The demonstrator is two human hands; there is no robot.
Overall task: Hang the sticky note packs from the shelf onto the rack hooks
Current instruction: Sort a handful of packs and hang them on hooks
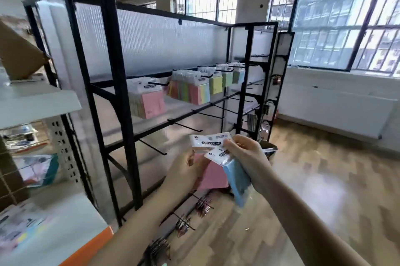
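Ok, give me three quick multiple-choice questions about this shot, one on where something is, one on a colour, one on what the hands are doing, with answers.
1. Where are the sticky note packs already hung?
A. On the upper row of rack hooks
B. On the floor
C. On the window sill

2. What colour is the pack held by the right hand?
A. Green
B. Blue
C. Orange

3. What state is the left hand in?
A. Hanging idle
B. Flat on the shelf
C. Gripping a pink pack

Answers: 1 A, packs dangle from the top hook row; 2 B, the blue pack shows below its fingers; 3 C, its fingers curl round the pink pack.
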